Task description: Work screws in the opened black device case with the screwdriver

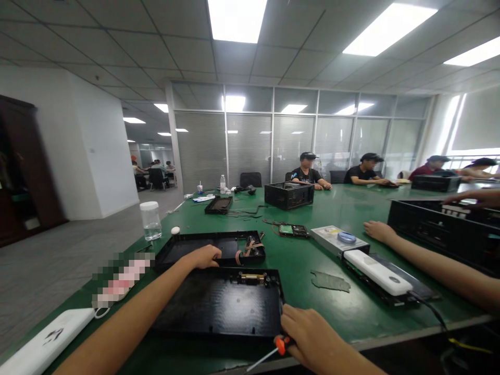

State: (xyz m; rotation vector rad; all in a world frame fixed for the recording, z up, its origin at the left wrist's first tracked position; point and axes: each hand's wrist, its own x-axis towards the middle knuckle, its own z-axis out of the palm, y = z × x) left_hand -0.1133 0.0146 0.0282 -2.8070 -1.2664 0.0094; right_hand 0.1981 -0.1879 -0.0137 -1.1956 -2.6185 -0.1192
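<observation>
The left hand [203, 256] rests at the far edge of the black cover [219, 304], fingers curled under, grip unclear. The right hand [314, 341] has its fingers closed around a screwdriver [278, 347], its handle mostly hidden.

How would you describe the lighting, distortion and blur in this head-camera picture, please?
Head view throughout: the ceiling panels burn out to white glare; the wide lens bows the near edge of the green table; a pixelated patch masks something at the left; the right hand and its screwdriver look slightly soft at the bottom edge.
</observation>
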